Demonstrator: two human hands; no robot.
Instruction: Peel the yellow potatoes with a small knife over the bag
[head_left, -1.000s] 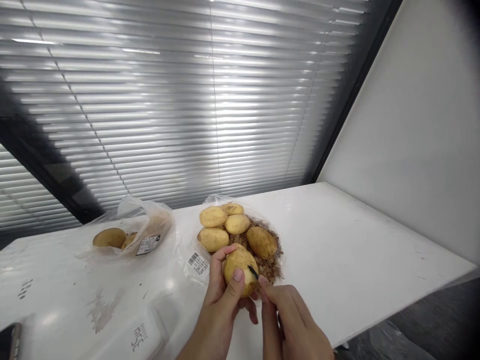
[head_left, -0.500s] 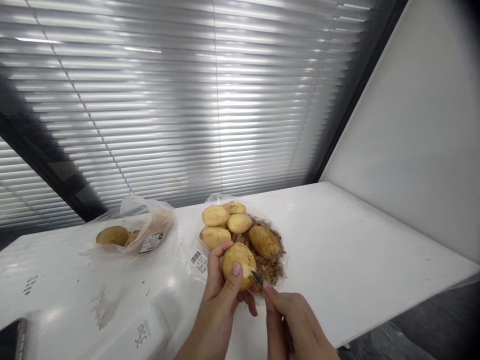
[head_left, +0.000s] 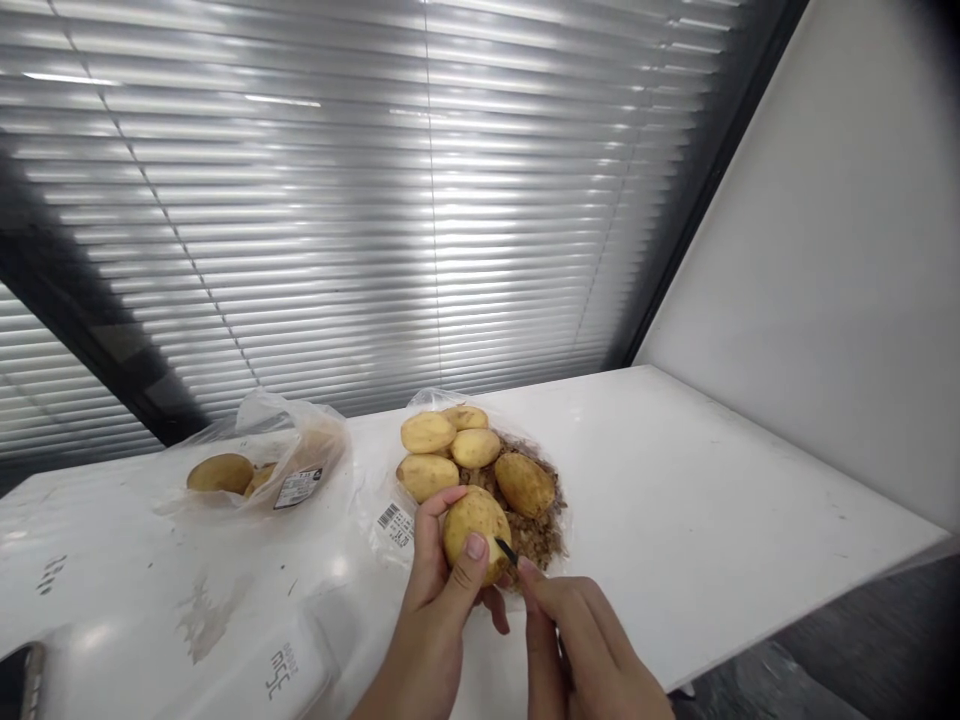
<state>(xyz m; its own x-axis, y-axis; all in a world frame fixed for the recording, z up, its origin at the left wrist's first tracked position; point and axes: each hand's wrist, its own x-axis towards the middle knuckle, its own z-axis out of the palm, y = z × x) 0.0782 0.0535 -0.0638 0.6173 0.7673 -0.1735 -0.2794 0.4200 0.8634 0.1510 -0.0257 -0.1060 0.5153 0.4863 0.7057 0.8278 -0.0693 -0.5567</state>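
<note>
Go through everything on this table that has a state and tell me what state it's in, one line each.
Left hand: gripping a potato.
Held potato: lifted, partly peeled, blade against it.
Right hand: closed on a dark-bladed peeler.
Potato pile: resting on an opened plastic bag, peelings beside it.
Second bag: open, unpeeled potatoes inside.
Blinds: lowered, slats shut.

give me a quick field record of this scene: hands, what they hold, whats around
left hand: grips a potato above the table
right hand: holds a thin dark blade against the potato
peel pile: brown peelings on an opened plastic bag, with five more potatoes
second bag: at left, potatoes inside
table: white
background: closed blinds
</note>
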